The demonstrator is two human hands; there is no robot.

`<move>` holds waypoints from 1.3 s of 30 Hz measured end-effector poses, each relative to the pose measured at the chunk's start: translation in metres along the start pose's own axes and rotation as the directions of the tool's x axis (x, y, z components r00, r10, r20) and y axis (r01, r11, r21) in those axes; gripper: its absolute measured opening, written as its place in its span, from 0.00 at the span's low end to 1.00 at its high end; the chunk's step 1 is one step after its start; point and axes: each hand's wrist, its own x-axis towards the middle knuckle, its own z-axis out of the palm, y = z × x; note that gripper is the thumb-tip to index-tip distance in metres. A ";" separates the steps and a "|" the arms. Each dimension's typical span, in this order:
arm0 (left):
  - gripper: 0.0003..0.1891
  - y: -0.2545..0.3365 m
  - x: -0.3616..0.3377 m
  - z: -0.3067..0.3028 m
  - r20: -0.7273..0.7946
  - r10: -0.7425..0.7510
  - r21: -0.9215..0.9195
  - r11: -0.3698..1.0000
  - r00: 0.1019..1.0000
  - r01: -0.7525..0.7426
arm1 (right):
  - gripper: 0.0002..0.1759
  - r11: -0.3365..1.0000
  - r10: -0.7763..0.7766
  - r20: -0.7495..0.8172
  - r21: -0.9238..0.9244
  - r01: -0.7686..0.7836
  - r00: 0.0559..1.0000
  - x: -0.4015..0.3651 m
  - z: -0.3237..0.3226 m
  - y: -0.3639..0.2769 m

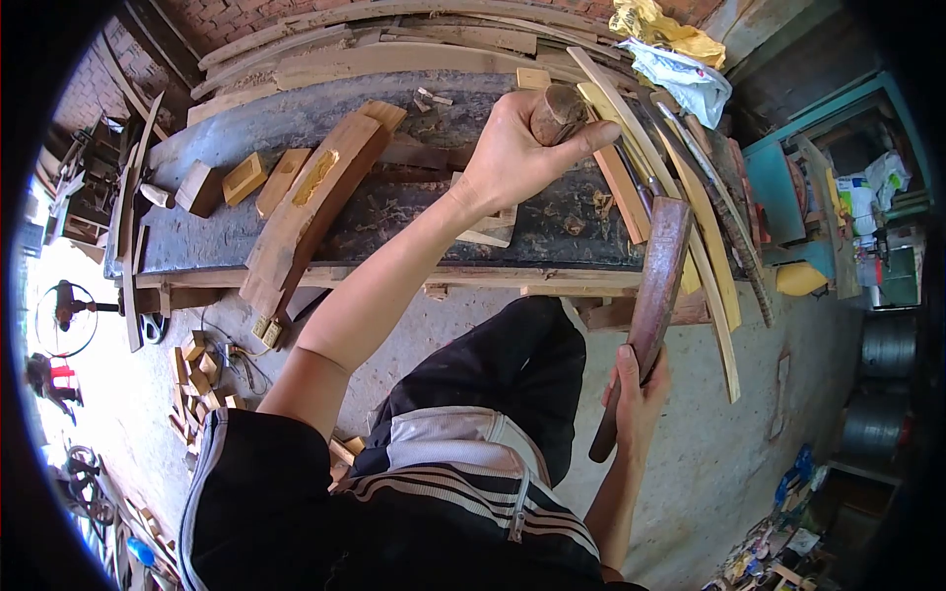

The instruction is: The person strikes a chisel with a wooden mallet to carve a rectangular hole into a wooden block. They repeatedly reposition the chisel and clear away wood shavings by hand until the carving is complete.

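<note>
My left hand (517,158) is closed around a round wooden handle (559,110) above the workbench. I see its worn top end; whatever lies below my fist is hidden. In my right hand (639,386), a long brown wooden mallet (662,271) is gripped by its narrower dark handle, its thick end pointing up toward the bench's front edge. Left of my forearm lies a thick wooden beam (315,202) with a rough hollow cut into its top face. A flat piece of wood (485,229) with a light surface rests partly under my left wrist.
The dark workbench (217,236) carries small wood blocks (244,178) at left and wood chips. Long curved strips (705,236) overhang its right front. A plastic bag (680,79) sits at back right. Offcuts (197,379) and a power strip (266,332) lie at lower left; a fan (67,307) stands beyond.
</note>
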 end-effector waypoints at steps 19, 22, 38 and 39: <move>0.10 0.014 -0.016 0.017 0.144 0.150 0.066 0.985 0.978 -0.161 | 0.18 0.797 -0.594 -0.061 0.092 0.597 0.802 0.017 0.020 -0.127; 0.13 -0.002 -0.021 0.035 0.125 0.347 0.070 0.932 0.930 -0.357 | 0.24 0.662 -0.695 0.091 -0.308 0.684 0.713 0.031 0.015 -0.110; 0.09 0.004 -0.038 0.041 0.220 0.255 0.099 0.954 0.941 -0.282 | 0.23 0.782 -0.577 0.042 -0.260 0.566 0.816 0.009 0.008 -0.106; 0.09 0.004 -0.038 0.040 0.212 0.264 0.108 0.951 0.941 -0.291 | 0.23 0.787 -0.570 0.051 -0.254 0.563 0.820 0.010 0.009 -0.101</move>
